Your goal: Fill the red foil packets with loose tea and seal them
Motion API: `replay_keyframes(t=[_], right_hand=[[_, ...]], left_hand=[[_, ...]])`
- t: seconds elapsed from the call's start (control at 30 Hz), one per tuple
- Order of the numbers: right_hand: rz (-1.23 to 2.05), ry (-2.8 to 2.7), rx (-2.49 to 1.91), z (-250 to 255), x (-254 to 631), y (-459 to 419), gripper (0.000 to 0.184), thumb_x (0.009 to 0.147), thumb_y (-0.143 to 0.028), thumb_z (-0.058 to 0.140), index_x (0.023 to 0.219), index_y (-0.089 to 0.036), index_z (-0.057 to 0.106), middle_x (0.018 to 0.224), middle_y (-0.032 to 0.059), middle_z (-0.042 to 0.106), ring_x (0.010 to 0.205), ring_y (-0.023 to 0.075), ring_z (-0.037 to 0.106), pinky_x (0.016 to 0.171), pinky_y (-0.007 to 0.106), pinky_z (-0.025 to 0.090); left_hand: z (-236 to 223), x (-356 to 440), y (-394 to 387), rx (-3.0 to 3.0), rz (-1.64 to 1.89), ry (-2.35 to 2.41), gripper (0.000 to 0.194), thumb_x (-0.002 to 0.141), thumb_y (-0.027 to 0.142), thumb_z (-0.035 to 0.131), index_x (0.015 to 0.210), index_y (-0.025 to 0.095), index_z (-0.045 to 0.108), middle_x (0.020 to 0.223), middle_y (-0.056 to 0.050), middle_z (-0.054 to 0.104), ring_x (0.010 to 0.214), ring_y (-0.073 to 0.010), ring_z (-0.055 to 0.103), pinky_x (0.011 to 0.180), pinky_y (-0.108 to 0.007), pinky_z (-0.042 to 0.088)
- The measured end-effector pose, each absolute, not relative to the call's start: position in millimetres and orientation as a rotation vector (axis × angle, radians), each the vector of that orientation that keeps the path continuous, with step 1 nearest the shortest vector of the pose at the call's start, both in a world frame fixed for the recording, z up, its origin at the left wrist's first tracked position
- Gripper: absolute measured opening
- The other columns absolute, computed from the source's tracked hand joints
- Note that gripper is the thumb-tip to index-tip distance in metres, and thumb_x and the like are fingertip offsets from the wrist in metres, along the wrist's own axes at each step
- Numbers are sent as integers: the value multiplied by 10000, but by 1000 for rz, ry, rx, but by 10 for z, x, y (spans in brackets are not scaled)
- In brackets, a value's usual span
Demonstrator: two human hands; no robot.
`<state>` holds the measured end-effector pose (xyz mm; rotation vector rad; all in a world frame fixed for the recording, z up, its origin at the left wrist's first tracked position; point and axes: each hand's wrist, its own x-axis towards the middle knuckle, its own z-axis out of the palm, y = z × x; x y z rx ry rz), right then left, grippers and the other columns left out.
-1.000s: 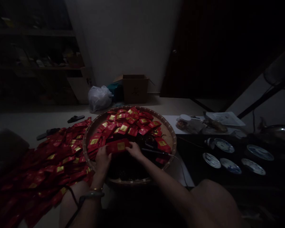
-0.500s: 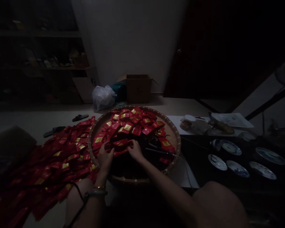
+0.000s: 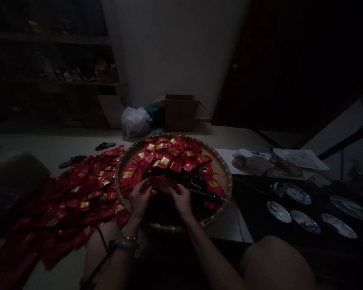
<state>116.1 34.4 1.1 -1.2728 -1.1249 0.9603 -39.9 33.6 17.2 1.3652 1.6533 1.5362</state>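
Between my hands, over the near part of a round woven bamboo tray (image 3: 226, 163), is a red packet (image 3: 161, 186). My left hand (image 3: 140, 200) pinches its left end, and my right hand (image 3: 181, 200) grips its right end. Red packets with gold labels (image 3: 165, 161) are heaped in the tray's far half. Dark loose material, too dim to name, lies in the near half. To the right of my right hand, a thin black tool (image 3: 204, 193) with a pale cord rests across the tray.
A large pile of red packets (image 3: 84, 204) spreads over the floor at left, near slippers (image 3: 105, 146). Behind the tray are a white plastic bag (image 3: 136, 122) and a cardboard box (image 3: 181, 112). At right, patterned plates (image 3: 305, 221) and a lidded jar (image 3: 243, 158) sit on low surfaces.
My hands have turned the packet so that its face looks darker and more upright. My right hand has shifted slightly right and closer to me. The whole view has swung a little left.
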Motion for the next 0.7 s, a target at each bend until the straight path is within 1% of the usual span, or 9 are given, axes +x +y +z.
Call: replay_keyframes(t=[0.07,0.17,0.27,0.33,0.4,0.5,0.53,0.63,0.7], right_hand=[[1012,-1032,-1205,0,1128,301,254,681,-407,641,739,-160,630,702,19,674,668,167,586,645,272,478],[1090,-903,-1170,-9,1107,234,315,654,-434,666,779,-148,629,704,19,674,608,151,574,520,237,454],[1146,-837,-1176,-29,1132,188,342,633,-444,682,802,-152,621,741,27,680,618,163,591,459,228,443],[1141,-836,-1181,-60,1159,180,348,643,-448,672,824,-157,614,780,38,688,660,180,614,503,252,480],[1087,-851,-1194,-103,1180,184,347,666,-450,651,851,-159,610,819,50,697,718,194,633,606,289,515],[1018,-858,-1189,-155,1192,192,350,709,-439,614,926,-165,609,924,69,705,861,209,644,803,331,500],[1027,-845,-1176,-164,1192,192,362,722,-437,601,964,-168,603,961,72,702,898,213,642,834,337,490],[1137,-756,-1127,-182,1194,187,425,749,-449,568,1077,-178,563,1020,75,690,899,223,648,784,343,509],[1224,-716,-1095,-222,1205,187,458,759,-453,554,1130,-187,534,1056,78,677,880,227,653,735,345,523]], left_hand=[[170,-392,350,1266,1515,1555,367,653,343,683,972,165,647,803,-45,700,791,-207,672,789,-345,530],[155,-428,386,1154,1477,1464,346,592,373,715,841,146,642,757,-41,685,746,-204,660,745,-335,530],[172,-469,387,1183,1444,1451,293,609,397,701,750,152,625,719,-31,666,706,-193,642,701,-319,522],[202,-465,358,1324,1475,1458,245,666,393,663,739,164,617,717,-23,650,700,-184,629,689,-310,514],[230,-428,315,1537,1557,1475,187,723,364,622,731,179,610,744,-23,641,743,-184,619,722,-312,505],[239,-346,258,1810,1604,1424,138,788,315,573,742,189,605,782,-33,645,801,-186,616,767,-311,497],[232,-323,246,1855,1571,1386,129,807,304,559,777,188,608,793,-35,654,792,-180,623,754,-301,503],[205,-303,240,1937,1433,1308,143,827,304,564,885,183,614,813,-36,679,722,-162,643,662,-261,518],[193,-329,254,2029,1379,1282,141,821,311,587,842,176,624,821,-45,680,731,-168,648,652,-257,519]])
